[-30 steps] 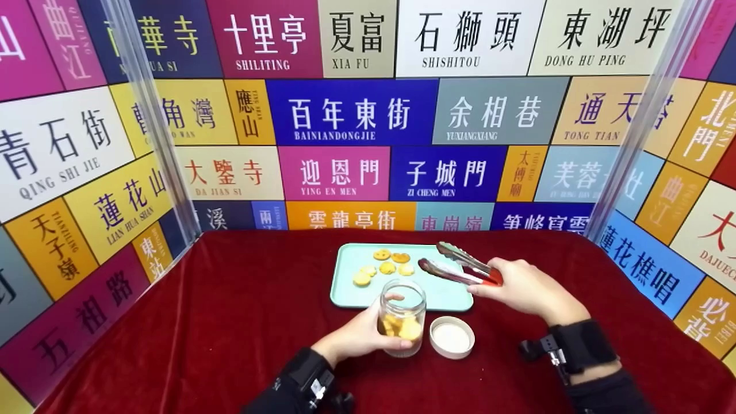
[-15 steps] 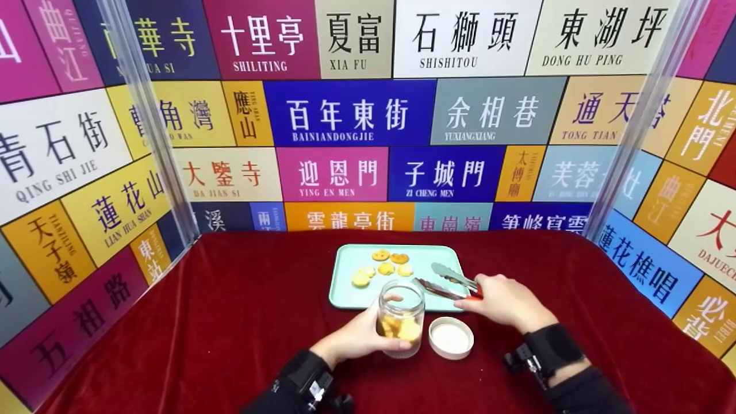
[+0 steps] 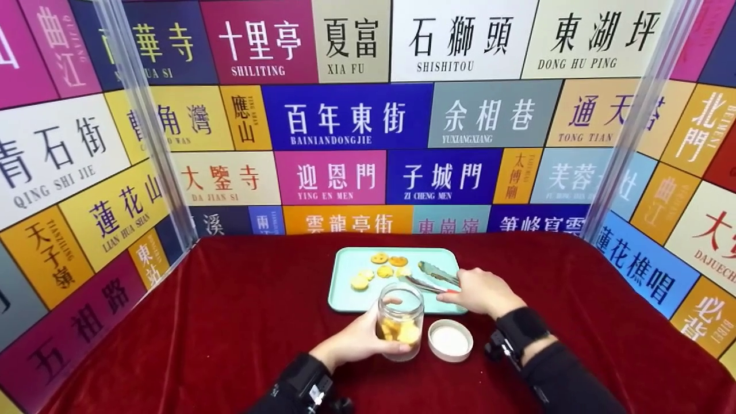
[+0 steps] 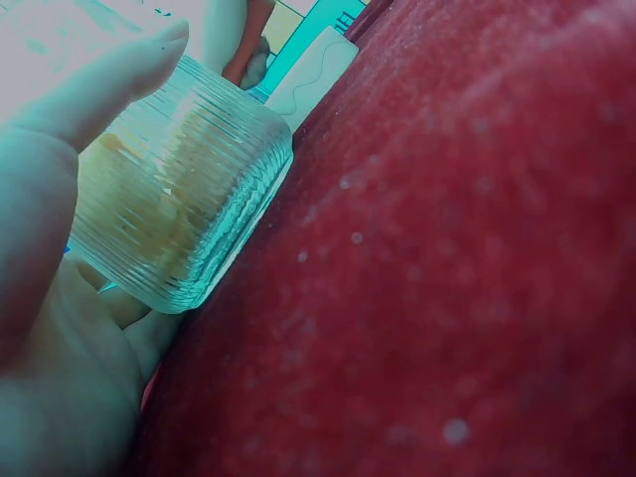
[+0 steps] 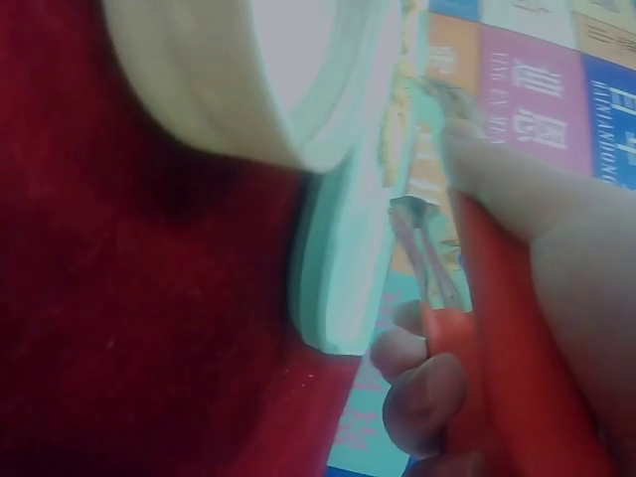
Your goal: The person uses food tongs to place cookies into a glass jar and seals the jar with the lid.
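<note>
My left hand grips a clear glass jar by its side, thumb in front; yellow biscuit pieces lie in its lower part. Ribbed glass shows close up in the left wrist view, the jar standing on the red cloth. In my right hand is a pair of tongs with red handles. The spread metal tips reach over the mint-green tray, the lower one near a pale biscuit. Several round biscuits lie on the tray. Nothing shows between the tong tips.
A round cream lid lies on the dark red tablecloth, right of the jar and in front of the tray. Behind the table and at both sides stand walls of coloured sign panels.
My right hand has moved left and slightly down, carrying the tongs further over the tray toward the biscuits. The left hand and jar have stayed in place.
</note>
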The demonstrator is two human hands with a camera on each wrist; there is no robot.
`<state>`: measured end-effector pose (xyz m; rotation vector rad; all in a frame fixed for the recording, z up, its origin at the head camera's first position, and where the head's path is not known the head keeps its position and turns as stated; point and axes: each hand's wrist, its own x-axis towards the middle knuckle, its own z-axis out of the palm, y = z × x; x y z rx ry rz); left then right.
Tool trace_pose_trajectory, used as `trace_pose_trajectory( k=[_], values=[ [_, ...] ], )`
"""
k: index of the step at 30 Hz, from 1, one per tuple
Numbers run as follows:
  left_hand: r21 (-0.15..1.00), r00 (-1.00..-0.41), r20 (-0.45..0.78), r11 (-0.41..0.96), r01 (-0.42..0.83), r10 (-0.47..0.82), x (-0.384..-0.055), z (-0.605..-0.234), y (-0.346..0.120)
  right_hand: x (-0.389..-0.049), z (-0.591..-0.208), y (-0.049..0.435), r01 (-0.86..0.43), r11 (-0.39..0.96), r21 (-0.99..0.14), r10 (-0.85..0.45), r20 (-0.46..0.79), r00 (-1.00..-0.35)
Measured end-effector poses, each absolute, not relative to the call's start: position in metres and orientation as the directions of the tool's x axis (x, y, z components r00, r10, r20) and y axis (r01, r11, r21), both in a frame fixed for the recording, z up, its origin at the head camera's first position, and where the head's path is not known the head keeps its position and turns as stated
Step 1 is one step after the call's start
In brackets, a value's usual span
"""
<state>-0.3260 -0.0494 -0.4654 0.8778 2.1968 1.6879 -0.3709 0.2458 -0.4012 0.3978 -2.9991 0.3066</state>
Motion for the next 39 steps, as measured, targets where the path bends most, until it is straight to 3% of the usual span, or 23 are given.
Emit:
trace_pose_trajectory(
  k=[15, 39],
  values=[
    [0.935, -0.789, 0.174, 0.152, 0.32, 0.589, -0.326, -0.467, -0.051, -0.387, -0.406, 0.224, -0.256, 0.96, -0.115, -0.246, 0.099, -0.964],
    [0.933, -0.79, 0.178, 0.154, 0.325, 0.587, -0.327, -0.467, -0.05, -0.379, -0.406, 0.22, -0.291, 0.954, -0.073, -0.279, 0.14, -0.95]
  ],
)
